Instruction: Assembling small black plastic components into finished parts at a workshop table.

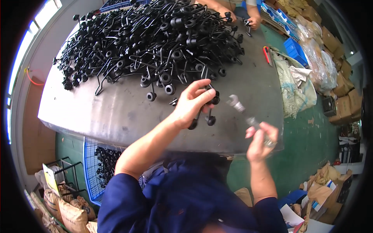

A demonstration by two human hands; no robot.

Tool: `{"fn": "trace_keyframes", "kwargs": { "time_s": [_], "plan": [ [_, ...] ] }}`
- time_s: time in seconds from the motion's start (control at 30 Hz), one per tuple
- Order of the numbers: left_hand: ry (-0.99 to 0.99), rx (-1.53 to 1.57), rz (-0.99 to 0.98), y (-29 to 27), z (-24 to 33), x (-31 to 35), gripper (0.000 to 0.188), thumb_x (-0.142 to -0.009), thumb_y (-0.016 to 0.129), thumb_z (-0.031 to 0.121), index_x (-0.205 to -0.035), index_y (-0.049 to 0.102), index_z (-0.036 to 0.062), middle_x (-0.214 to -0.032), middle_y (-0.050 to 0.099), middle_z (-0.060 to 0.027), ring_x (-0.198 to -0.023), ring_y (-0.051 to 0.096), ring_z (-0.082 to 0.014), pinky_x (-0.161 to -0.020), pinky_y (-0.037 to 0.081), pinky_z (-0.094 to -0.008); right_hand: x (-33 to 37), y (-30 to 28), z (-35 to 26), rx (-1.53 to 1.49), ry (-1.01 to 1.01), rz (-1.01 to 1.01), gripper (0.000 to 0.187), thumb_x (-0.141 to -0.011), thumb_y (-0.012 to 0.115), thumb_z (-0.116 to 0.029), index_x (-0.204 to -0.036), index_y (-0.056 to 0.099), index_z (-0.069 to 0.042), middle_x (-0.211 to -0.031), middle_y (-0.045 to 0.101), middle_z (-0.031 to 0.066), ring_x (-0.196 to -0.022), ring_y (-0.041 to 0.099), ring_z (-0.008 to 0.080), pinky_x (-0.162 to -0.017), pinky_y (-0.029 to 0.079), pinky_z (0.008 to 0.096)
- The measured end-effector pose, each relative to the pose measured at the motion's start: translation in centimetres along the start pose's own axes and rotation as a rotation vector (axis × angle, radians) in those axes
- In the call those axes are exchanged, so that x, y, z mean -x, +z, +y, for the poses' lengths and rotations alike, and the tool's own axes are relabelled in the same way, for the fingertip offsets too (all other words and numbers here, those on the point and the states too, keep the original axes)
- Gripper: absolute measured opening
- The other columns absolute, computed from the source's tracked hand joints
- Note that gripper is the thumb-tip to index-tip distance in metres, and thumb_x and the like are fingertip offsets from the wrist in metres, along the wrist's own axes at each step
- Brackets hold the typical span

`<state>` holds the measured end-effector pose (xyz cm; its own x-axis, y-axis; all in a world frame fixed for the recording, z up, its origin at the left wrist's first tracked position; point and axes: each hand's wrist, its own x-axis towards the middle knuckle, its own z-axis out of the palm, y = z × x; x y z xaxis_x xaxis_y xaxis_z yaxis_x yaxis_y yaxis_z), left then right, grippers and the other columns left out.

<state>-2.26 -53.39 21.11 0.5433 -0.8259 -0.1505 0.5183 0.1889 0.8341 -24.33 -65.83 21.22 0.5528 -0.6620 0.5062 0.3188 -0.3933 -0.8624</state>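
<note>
While the left hand [192,101] pinched a black bent-rod part [206,110] just right of the frame's centre, its fingers [202,91] were pressed together around the upper stem, and the part's rollers hung below the palm, just above the grey worktop [116,112]. The rod's long axis ran roughly up and down in the frame, tilting slightly to the lower left. To its right and a little lower, the right hand [261,141] gripped a metal wrench [243,112], fingers curled shut on the handle, with the open jaw end pointing up-left toward the part, near it but not touching. The left hand was thus on the part, the right apart from it. Across the upper frame lay a large heap of like black parts [155,42]. Another person's hand [254,21] worked at the top edge, and red-handled pliers [267,54] lay at upper right.
</note>
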Motion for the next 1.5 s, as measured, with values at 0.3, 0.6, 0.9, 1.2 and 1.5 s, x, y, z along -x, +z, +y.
{"fn": "trace_keyframes", "kwargs": {
  "time_s": [0.3, 0.6, 0.9, 1.2, 1.5],
  "plan": [
    [0.733, -0.671, 0.669, -13.7, 10.5, 16.1, 0.075, -0.079, 0.074, -0.004, -0.143, 0.037, 0.0025, -0.106, 0.065, -0.01, -0.095, 0.064, -0.0148, -0.08, 0.053, -0.0269, -2.8, -10.6, 9.6, 0.432, 0.668, -0.108, 0.028, -0.091, 0.066, -0.013, -0.116, 0.062, -0.001, -0.1, 0.068, 0.0108, -0.075, 0.062, 0.0112, -0.061, 0.052, 0.0244],
    [0.182, -1.463, 1.339, -32.3, -0.4, 37.4, 0.064, -0.081, 0.063, 0.001, -0.141, 0.04, 0.0047, -0.119, 0.062, -0.0175, -0.106, 0.062, -0.0337, -0.095, 0.048, -0.0391, -5.9, -2.4, 10.8, 0.716, 0.252, -0.329, 0.029, -0.091, 0.067, -0.014, -0.116, 0.063, 0.0, -0.097, 0.067, 0.0068, -0.084, 0.062, 0.0133, -0.074, 0.051, 0.0271],
    [-0.679, -1.08, 1.299, -31.8, -20.5, 47.6, 0.077, -0.081, 0.055, 0.004, -0.15, 0.021, 0.0053, -0.12, 0.059, -0.029, -0.11, 0.058, -0.0431, -0.097, 0.047, -0.0452, -2.0, 16.3, 8.1, 0.67, -0.017, -0.843, 0.061, -0.078, 0.075, -0.009, -0.134, 0.052, -0.003, -0.106, 0.059, 0.0051, -0.069, 0.048, 0.0101, -0.062, 0.044, 0.0247],
    [-0.583, -1.328, 1.508, -39.9, -9.9, 49.3, 0.07, -0.079, 0.068, 0.012, -0.141, 0.038, 0.0015, -0.13, 0.054, -0.0253, -0.121, 0.052, -0.0397, -0.104, 0.042, -0.0425, -2.9, 15.8, 7.4, 0.516, 0.25, -0.857, 0.059, -0.078, 0.068, -0.002, -0.134, 0.05, 0.0, -0.104, 0.059, 0.0065, -0.07, 0.053, 0.0099, -0.061, 0.049, 0.0247],
    [0.578, -1.187, 1.38, -27.6, 1.5, 28.5, 0.033, -0.091, 0.059, 0.001, -0.124, 0.059, 0.0031, -0.101, 0.067, -0.0071, -0.077, 0.061, -0.0123, -0.068, 0.05, -0.0251, -2.4, 16.7, 7.8, 0.546, -0.021, -0.734, 0.038, -0.077, 0.075, -0.013, -0.111, 0.063, -0.003, -0.093, 0.065, 0.0119, -0.068, 0.064, 0.0211, -0.062, 0.054, 0.032]
  ]
}}
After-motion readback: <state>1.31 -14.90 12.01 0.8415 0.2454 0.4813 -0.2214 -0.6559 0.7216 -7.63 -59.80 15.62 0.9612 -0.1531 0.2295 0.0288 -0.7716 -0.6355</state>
